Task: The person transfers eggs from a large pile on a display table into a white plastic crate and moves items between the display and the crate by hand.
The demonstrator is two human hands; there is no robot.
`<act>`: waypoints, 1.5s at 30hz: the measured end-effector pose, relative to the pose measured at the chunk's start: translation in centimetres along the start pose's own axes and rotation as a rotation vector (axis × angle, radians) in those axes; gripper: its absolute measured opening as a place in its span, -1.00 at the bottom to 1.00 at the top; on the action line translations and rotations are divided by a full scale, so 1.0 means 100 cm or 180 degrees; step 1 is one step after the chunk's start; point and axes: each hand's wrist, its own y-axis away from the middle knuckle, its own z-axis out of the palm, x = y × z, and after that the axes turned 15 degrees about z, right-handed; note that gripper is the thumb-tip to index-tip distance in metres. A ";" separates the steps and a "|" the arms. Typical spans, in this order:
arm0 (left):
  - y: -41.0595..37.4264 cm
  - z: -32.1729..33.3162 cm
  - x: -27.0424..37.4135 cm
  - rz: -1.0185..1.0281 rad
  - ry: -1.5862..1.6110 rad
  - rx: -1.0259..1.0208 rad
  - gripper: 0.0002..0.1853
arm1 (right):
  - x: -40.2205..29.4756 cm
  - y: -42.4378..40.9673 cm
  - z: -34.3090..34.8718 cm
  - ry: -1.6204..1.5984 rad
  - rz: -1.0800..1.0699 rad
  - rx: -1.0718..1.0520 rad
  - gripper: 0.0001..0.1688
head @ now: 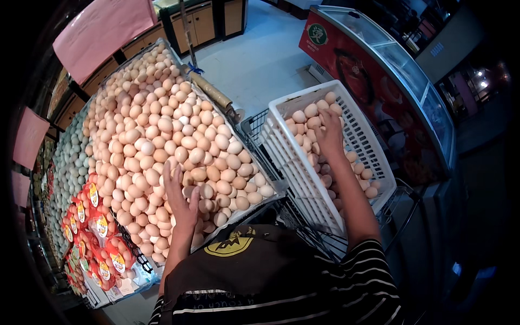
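A broad heap of brown eggs (162,122) fills the display stand before me on the left. My left hand (180,203) lies low over the heap's near part, thumb and fingers spread, with eggs right beside and between them. To the right, a white slatted plastic basket (304,95) holds more brown eggs (299,116). Inside it, my right hand (331,132) reaches down with bent fingers touching the eggs at the far end. Its fingertips are partly hidden, and whether an egg is gripped there cannot be told.
The basket sits on a wire shopping cart (254,124). Behind it stands a red glass-topped chest freezer (345,69). Left lie red net bags of eggs (99,227) and bluish-green eggs (73,150). Pink paper signs (103,34) hang above the stand. A cardboard tube (211,91) borders the heap.
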 end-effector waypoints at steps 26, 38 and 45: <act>-0.198 0.389 0.136 0.1198 -0.0764 -0.2585 -0.24 | 0.132 -0.116 0.048 0.1146 -0.0063 -0.0363 -0.66; -0.182 0.398 0.143 0.0830 -0.0751 -0.2213 -0.40 | 0.134 -0.115 0.024 0.1110 -0.0047 -0.0813 -0.35; -0.174 0.399 0.142 0.0633 -0.0671 -0.2291 -0.39 | 0.138 -0.080 -0.047 0.0969 -0.0618 -0.1012 -0.43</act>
